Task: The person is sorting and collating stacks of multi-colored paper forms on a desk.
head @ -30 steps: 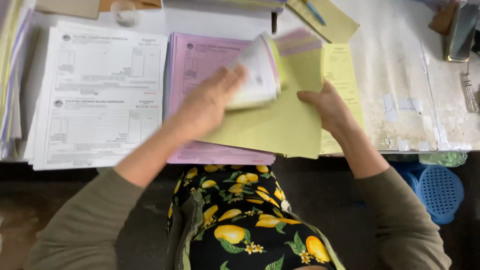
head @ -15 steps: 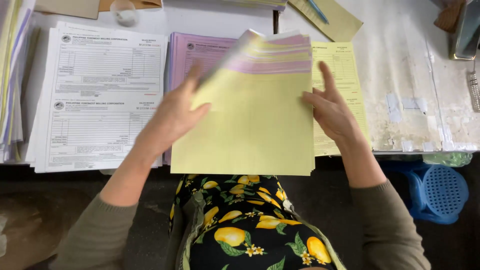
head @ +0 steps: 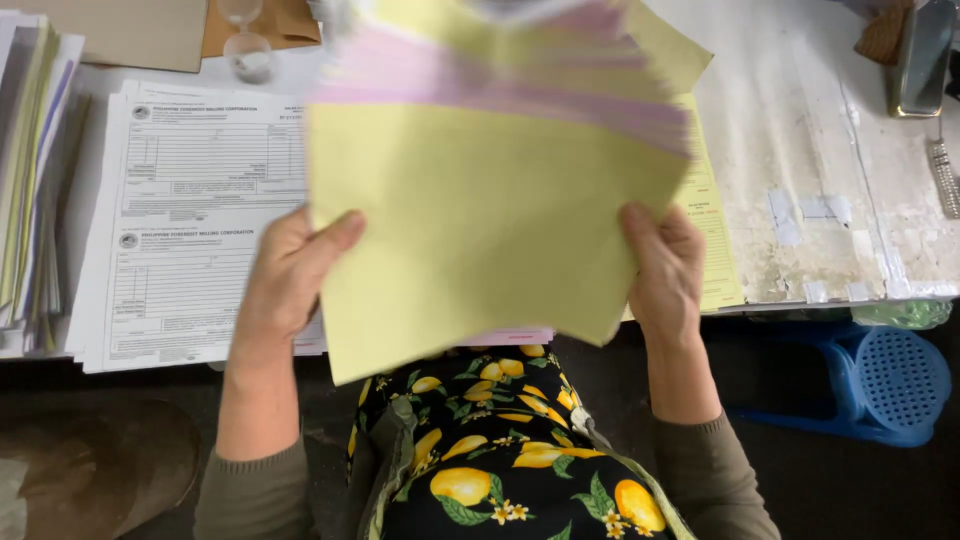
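Observation:
A thick bundle of yellow, pink and white sheets (head: 480, 220) is lifted off the table toward the camera, its plain yellow back facing me. My left hand (head: 285, 275) grips its left edge, thumb on the yellow sheet. My right hand (head: 665, 270) grips the right edge. The top of the bundle fans out and is blurred. Under it, a strip of the pink stack (head: 510, 338) shows at the table's front edge, and a yellow form stack (head: 712, 240) lies to the right.
A stack of white printed forms (head: 190, 220) lies at left, with a pile of mixed papers (head: 35, 170) at the far left edge. A small glass (head: 247, 55) stands at the back. A blue plastic stool (head: 880, 385) sits under the worn white table (head: 830, 180).
The bundle has been raised from the table toward the camera. Both hands moved from lying on the sheets to gripping its side edges.

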